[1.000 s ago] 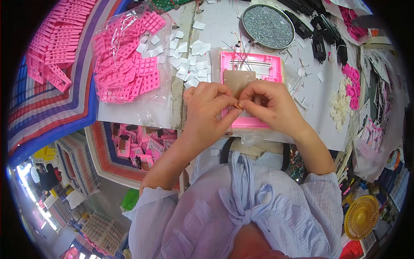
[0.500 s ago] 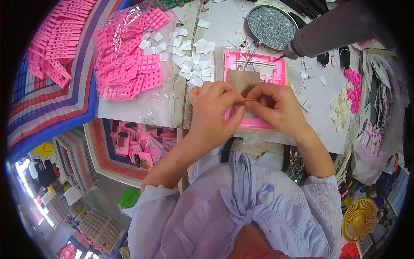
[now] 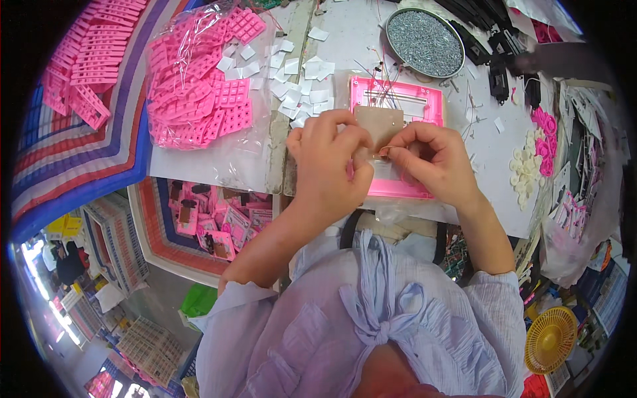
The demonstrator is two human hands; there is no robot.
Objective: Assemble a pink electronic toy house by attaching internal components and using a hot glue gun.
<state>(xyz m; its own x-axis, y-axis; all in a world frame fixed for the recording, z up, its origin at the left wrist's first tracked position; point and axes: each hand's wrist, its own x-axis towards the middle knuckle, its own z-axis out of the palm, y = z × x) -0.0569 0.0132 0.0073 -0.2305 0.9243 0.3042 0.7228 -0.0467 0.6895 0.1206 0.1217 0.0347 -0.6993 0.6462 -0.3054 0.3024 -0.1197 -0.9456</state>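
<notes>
A pink plastic housing (image 3: 401, 190) lies on the table in front of me, with a brown board (image 3: 379, 122) and several thin wires (image 3: 383, 93) at its far part. My right hand (image 3: 434, 162) is closed, thumb and forefinger pinching a thin orange-brown wire (image 3: 385, 152) over the housing. Just left of it, my left hand (image 3: 332, 161) is curled with thumb and forefinger near each other at the housing's left side. What its fingertips hold, if anything, is hidden.
A round tray of screws (image 3: 425, 42) stands beyond the housing, with a dark power screwdriver (image 3: 564, 62) at the upper right. Left are white paper pieces (image 3: 292, 98) and a clear bag of pink parts (image 3: 199, 86). Cream rings (image 3: 524, 166) lie right; a crate (image 3: 149, 225) sits lower left.
The screwdriver has swung away to the right, from above the housing's far corner. My right hand has drawn slightly apart from my left, still with the wire in its fingers.
</notes>
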